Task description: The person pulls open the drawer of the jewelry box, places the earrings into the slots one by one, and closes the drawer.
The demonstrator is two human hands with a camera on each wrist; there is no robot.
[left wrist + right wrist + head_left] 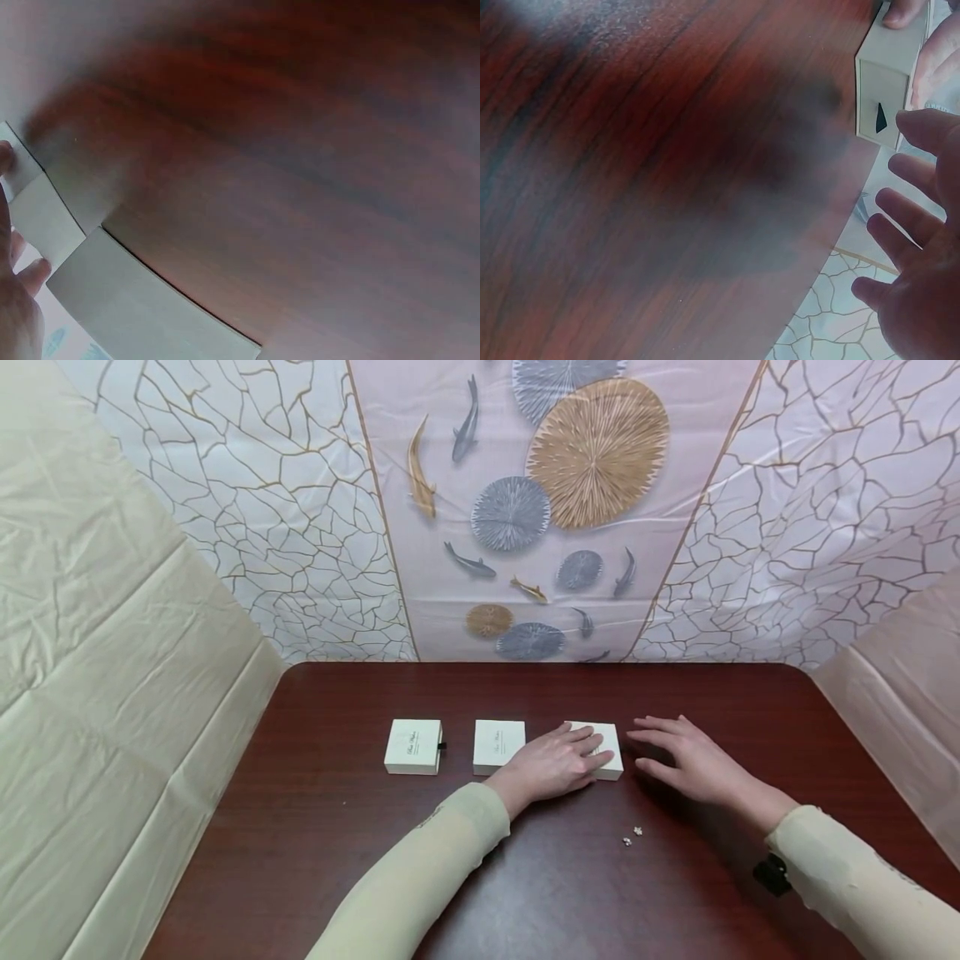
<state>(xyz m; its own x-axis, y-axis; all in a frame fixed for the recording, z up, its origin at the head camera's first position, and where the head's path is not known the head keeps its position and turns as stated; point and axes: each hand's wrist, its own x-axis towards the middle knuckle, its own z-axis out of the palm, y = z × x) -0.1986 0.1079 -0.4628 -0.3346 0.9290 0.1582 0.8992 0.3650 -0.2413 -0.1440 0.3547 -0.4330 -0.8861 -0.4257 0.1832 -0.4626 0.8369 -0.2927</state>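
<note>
My left hand [555, 762] lies over the rightmost of a row of white boxes [609, 767], covering much of its lid. In the right wrist view, that hand's thumb presses the box's side while the other fingers lie over the top. A dark ribbon tab [881, 118] sticks out of the end of this box [870, 82] that faces my right hand. Just right of the box, my right hand [693, 764] hovers with fingers spread and nothing in them. Two tiny pale pieces [637, 831] lie on the table nearer to me.
Another white box [498, 742] with printed lettering stands left of the held one, partly behind my left wrist. Farther left is a similar box [413, 746] with a dark tab on its right side. The dark red wooden table [337, 860] ends at a patterned cloth [322, 527].
</note>
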